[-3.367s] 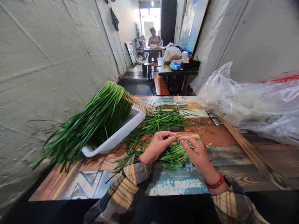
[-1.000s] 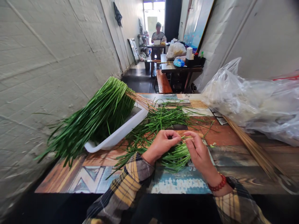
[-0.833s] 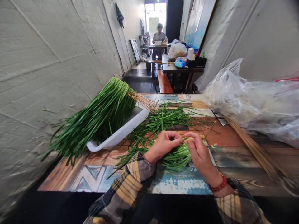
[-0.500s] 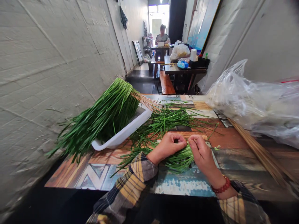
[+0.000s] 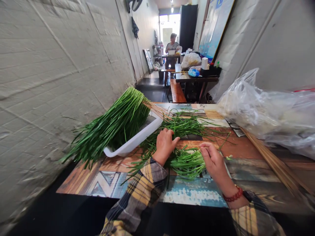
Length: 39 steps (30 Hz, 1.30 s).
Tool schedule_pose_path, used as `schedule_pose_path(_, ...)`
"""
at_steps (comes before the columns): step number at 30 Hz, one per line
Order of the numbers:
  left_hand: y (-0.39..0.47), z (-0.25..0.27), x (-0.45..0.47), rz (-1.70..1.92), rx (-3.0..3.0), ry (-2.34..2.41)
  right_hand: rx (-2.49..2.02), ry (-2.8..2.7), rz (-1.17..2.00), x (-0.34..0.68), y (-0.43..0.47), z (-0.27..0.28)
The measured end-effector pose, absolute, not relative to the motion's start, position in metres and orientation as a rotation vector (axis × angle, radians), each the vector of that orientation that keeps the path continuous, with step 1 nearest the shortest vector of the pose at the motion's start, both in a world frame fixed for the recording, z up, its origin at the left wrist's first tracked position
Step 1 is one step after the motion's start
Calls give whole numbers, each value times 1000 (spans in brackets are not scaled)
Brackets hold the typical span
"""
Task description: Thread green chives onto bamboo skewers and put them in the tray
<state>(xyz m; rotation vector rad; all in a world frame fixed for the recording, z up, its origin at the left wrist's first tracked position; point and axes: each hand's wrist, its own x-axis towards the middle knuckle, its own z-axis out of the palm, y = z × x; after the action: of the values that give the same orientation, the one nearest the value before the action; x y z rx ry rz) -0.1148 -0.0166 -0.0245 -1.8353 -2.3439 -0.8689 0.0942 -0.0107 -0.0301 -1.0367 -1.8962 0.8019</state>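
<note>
My left hand [image 5: 166, 144] reaches over the loose green chives [image 5: 183, 126] at the middle of the table, thumb stretched away from the fingers, whose tips are partly hidden among the stalks. In a pinch, my right hand [image 5: 213, 160] stays at the pale ends of a smaller bunch of chives [image 5: 188, 164]; whatever is between its fingertips is too small to make out. To the left, a thick bundle of chives [image 5: 118, 118] threaded on thin wooden skewers [image 5: 157, 109] rests across a white plastic tray [image 5: 134, 139].
Long wooden skewers [image 5: 268, 157] lie at the right, partly under a large clear plastic bag [image 5: 270, 111]. A white brick wall [image 5: 44, 75] borders the left side. Beyond are a bench [image 5: 177, 91], another table [image 5: 182, 77] with bags, and a seated person [image 5: 172, 44].
My left hand has left the right hand's side and moved left and away from me to the loose chives, its pinch loosened. My right hand has stayed nearly still. The view has tilted up slightly.
</note>
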Motion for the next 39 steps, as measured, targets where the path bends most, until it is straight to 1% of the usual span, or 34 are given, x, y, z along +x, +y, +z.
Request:
schedule_pose_path(3, -16, -25, -116, -847, -1832, -2356, -1020, -1881, 845, 94, -9, -32)
schedule_pose_path(9, -17, -18, -103, -1294, -2129, -2107, -994, -1819, 962, 92, -5, -32)
schedule_pose_path(13, -21, -15, -88, -1428, -2337, -1934, -1007, -1792, 980, 92, -2, -32)
schedule_pose_path(19, -23, -12, -83, -1558, -2375, -1832, -1045, -1627, 1068, 92, 4, -46)
schedule_pose_path(22, -24, -11, -83, -1582, -2352, -1846, -1047, -1574, 1094, 93, 6, -50)
schedule_pose_path(25, -24, -11, -83, -1570, -2372, -1827, -1050, -1610, 1027, 93, 6, -47)
schedule_pose_path(30, -26, -11, -83, -1471, -2390, -1813, -1018, -1735, 861, 94, 3, -38)
schedule_pose_path(39, -29, -9, -82, -1291, -2449, -1784, -1042, -1809, 785, 96, 0, -37)
